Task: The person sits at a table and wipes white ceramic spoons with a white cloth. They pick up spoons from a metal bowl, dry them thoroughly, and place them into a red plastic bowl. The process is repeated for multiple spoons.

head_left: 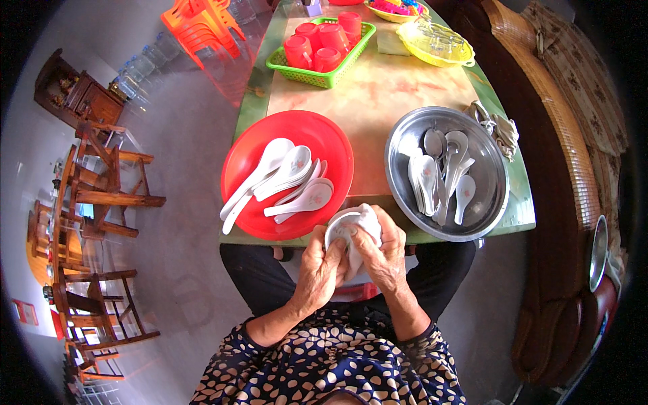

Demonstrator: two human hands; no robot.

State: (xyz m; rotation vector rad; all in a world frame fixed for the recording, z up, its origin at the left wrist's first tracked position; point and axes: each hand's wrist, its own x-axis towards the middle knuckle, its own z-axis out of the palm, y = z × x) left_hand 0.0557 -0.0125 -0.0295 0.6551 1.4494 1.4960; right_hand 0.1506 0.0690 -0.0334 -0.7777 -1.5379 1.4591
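Close to the table's near edge, my left hand [316, 270] is closed around a small white bowl [331, 233], whose rim shows and whose lower part is hidden by my fingers. My right hand [386, 255] presses a white cloth [368, 221] against the bowl, with the thumb toward its inside. To the left, a red plastic basin [236, 172] holds white ladles and several white soup spoons [314, 198]. On the right stands a steel basin [496, 189] with metal spoons and several white soup spoons [464, 196] in it.
Farther back on the table [374, 101] are a green basket [329, 79] of red mugs [327, 59] and a yellow basket [439, 47] with clear glasses. Gloves or crumpled cloth [503, 135] lie beside the steel basin. A wooden bench [547, 202] runs along the right; wooden chairs stand left.
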